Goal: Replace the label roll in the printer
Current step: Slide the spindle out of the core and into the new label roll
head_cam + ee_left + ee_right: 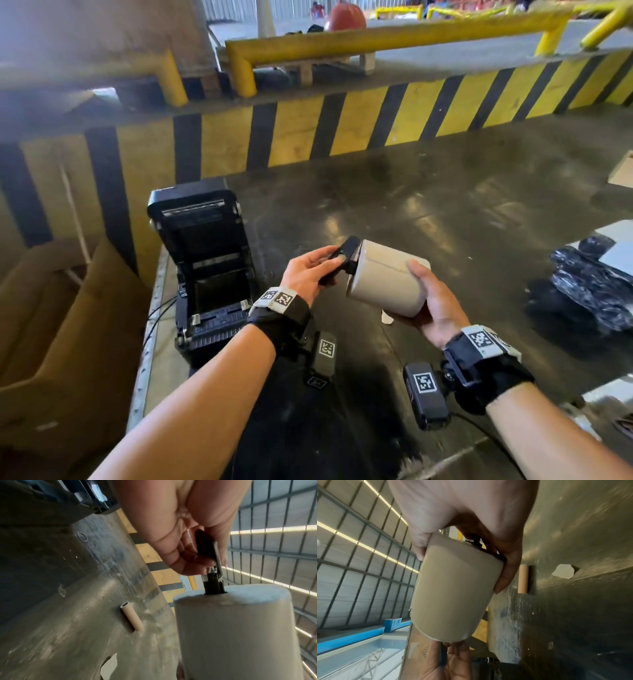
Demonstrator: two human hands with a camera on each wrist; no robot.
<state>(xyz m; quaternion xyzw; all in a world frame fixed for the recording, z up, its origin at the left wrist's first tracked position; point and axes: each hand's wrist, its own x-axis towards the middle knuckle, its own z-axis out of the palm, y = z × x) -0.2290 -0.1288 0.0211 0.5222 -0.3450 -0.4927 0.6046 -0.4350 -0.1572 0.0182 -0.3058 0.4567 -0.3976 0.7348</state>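
A black label printer (205, 267) stands with its lid raised at the table's left edge, its roll bay showing no roll. My right hand (428, 301) grips a full cream label roll (387, 277) above the table, right of the printer. My left hand (310, 270) holds a black spindle holder (342, 258) whose shaft sits in the roll's core. In the left wrist view the fingers (180, 555) pinch the spindle (212, 580) entering the roll (236, 628). The right wrist view shows the roll (453, 595) in my right hand (462, 513), with my left hand (450, 660) at its far end.
A bare cardboard core (132, 616) and a white paper scrap (387, 317) lie on the dark metal table (445, 205). Black-wrapped bundles (592, 291) sit at the right. A brown cardboard box (51, 325) stands left of the table. A yellow-black striped barrier (342, 120) runs behind.
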